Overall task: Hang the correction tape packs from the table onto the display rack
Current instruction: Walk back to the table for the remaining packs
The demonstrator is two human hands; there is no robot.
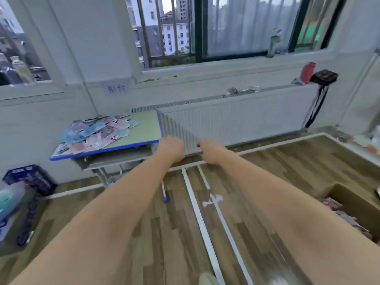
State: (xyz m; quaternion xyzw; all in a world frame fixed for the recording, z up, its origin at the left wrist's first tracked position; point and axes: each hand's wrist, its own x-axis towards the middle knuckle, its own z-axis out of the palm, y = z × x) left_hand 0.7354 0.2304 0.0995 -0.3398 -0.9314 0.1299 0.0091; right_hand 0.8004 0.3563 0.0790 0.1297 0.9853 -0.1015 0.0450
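Both hands, left hand [171,148] and right hand [209,150], gripping near edge of grey slatted display rack panel [181,128], fingers curled over it, probably positioning it. Pastel correction tape packs [96,131] heaped on green blue-edged table [144,128], left of fingers.

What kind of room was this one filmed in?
Probably a spare room set up as a mock shop counter, not a real store: a school-style desk heaped with correction tape packs, a slatted display rack gripped by both hands, and a handwritten paper sign on the wall.
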